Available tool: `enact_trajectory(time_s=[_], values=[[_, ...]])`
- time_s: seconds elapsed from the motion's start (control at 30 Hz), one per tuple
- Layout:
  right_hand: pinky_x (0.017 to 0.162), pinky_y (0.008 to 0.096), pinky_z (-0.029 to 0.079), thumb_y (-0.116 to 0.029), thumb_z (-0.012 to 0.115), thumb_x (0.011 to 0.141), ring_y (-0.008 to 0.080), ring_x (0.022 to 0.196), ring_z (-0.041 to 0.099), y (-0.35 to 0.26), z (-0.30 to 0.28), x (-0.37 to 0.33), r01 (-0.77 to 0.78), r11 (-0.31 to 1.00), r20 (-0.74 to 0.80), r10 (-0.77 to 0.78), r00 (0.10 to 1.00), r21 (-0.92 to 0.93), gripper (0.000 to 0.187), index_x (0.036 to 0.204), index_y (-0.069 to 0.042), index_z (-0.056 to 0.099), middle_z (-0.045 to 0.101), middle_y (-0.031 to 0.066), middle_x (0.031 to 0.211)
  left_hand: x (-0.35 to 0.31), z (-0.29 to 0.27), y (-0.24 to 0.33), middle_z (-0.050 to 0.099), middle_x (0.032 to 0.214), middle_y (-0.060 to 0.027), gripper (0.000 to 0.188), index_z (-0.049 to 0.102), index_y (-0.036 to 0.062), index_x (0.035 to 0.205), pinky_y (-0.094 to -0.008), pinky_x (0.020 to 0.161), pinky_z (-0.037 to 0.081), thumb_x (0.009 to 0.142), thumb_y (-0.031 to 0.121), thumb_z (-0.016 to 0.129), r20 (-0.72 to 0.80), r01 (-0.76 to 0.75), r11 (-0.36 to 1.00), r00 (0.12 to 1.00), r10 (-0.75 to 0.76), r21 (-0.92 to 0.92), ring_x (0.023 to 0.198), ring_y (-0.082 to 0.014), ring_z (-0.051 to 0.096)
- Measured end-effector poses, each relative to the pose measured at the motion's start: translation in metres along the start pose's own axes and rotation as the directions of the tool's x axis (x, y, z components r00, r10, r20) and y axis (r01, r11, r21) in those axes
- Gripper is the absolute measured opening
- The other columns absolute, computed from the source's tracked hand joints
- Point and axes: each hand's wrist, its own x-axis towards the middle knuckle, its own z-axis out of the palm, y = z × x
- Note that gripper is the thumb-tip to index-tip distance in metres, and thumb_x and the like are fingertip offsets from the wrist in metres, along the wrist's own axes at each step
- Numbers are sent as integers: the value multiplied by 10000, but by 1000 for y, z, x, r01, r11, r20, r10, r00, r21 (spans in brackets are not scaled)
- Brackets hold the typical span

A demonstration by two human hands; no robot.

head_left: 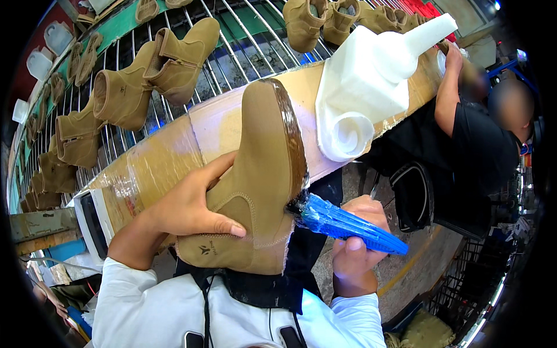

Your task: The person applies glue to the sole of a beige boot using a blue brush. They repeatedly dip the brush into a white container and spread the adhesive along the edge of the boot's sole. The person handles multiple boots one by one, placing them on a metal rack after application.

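A tan suede ankle boot (258, 168) lies on its side in front of me, toe pointing away and shaft toward my body. My left hand (200, 206) grips it, thumb across the heel side and the other fingers hidden behind it. In my right hand (362, 235) is a blue-handled brush (348, 223), its dark bristles touching the boot's lower edge near the heel. A wet, shiny brown band runs along that edge up to the toe. Just right of the toe stands a white plastic container (365, 87) with a spout and a small round cup (351, 134) at its front.
Tape-covered cardboard (156, 174) covers the bench along a metal rod rack (243, 46). Several tan boots (125, 87) stand on the rack at left and far side. A co-worker (476, 127) in black works at the right. A white box (93, 223) sits at the bench's left end.
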Motion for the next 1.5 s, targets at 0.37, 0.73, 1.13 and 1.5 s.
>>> enact_trajectory(time_s=[0.37,0.73,1.13,1.5], values=[[613,322,495,-145,735,792,239,702,631,-15,-20,7,173,983,292,-147,945,-63,244,970,-17,629,645,115,841,4,7,10,518,1311,-119,966,361,-48,1397,-315,1024,386,611,195,868,-75,43,968,995,-64,-245,1194,-184,510],[568,301,484,-233,750,786,227,650,634,-17,-28,26,107,994,320,-105,941,10,251,863,-7,671,663,113,775,1,6,13,547,1276,-110,895,402,-44,1374,-306,1003,407,632,176,852,-90,94,947,988,-128,-309,1163,-182,534],[743,284,466,-43,667,821,198,792,590,42,-32,49,33,980,-133,-60,989,-197,144,941,33,638,632,125,898,1,-6,-4,576,1222,-108,789,441,-38,1333,-301,954,442,677,213,800,-150,110,929,974,-173,-354,1080,-174,575],[645,316,475,-4,696,760,202,734,598,67,-51,43,62,812,97,-7,995,-580,149,897,6,638,629,79,842,-9,-20,-22,599,1165,-142,683,440,-73,1288,-301,900,486,751,217,745,-201,69,843,958,-205,-533,1025,-196,612]])
